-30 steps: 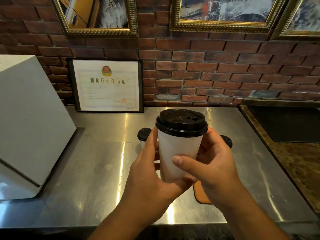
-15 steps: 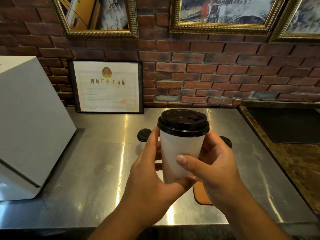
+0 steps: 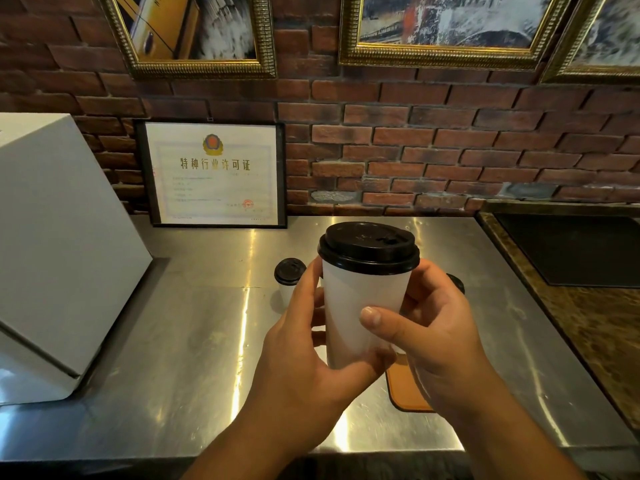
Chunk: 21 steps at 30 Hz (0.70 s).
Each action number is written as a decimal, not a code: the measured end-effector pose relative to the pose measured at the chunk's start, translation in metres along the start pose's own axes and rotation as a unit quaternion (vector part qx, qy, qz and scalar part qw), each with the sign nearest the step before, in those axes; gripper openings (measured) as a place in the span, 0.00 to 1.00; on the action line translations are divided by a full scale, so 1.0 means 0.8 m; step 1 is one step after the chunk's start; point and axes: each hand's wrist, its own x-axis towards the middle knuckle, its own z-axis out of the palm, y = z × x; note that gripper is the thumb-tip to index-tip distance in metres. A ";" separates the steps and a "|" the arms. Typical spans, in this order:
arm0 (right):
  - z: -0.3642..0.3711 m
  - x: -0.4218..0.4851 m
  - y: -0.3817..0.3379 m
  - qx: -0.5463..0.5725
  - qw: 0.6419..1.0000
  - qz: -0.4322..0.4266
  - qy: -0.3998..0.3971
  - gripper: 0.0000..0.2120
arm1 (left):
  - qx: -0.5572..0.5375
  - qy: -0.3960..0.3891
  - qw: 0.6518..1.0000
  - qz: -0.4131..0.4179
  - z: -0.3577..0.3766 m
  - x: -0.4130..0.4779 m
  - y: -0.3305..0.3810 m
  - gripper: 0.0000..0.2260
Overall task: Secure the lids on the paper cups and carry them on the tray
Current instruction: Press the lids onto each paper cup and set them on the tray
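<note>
Standing at the left of the steel table (image 3: 194,341) is a white box (image 3: 52,254), with a framed certificate (image 3: 214,174) against the brick wall behind. A second cup (image 3: 289,277), lidded, sits beyond the left hand (image 3: 304,358), whose fingers curl round a white cup (image 3: 360,313) held upright above the table, black lid (image 3: 369,247) on its rim. The right hand (image 3: 436,334) grips the cup's other side, thumb across the front. An orange tray (image 3: 403,393) lies beneath, mostly hidden.
</note>
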 end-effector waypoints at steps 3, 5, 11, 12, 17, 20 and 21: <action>0.001 0.001 0.002 -0.005 1.000 -0.007 0.010 0.31 | -0.003 0.002 1.000 -0.007 0.001 0.002 -0.004 0.48; 0.002 0.002 0.004 -0.006 1.000 -0.008 0.017 0.31 | -0.017 0.002 1.000 -0.019 0.002 0.005 -0.006 0.46; -0.002 0.005 0.005 0.012 1.000 0.011 -0.006 0.33 | -0.028 0.002 0.999 -0.017 -0.001 0.009 -0.011 0.46; -0.002 0.005 0.006 0.014 1.000 0.012 -0.006 0.32 | -0.029 0.002 0.999 -0.020 -0.001 0.009 -0.010 0.47; -0.003 0.005 0.006 0.000 1.000 -0.002 0.000 0.32 | -0.035 -0.008 0.999 -0.024 -0.001 0.009 -0.013 0.49; 0.000 0.005 0.006 0.000 1.000 -0.005 0.000 0.31 | -0.042 -0.008 0.999 -0.029 -0.001 0.009 -0.017 0.48; 0.000 0.005 0.007 0.001 1.000 -0.007 0.001 0.30 | -0.046 -0.009 0.998 -0.029 0.000 0.009 -0.019 0.45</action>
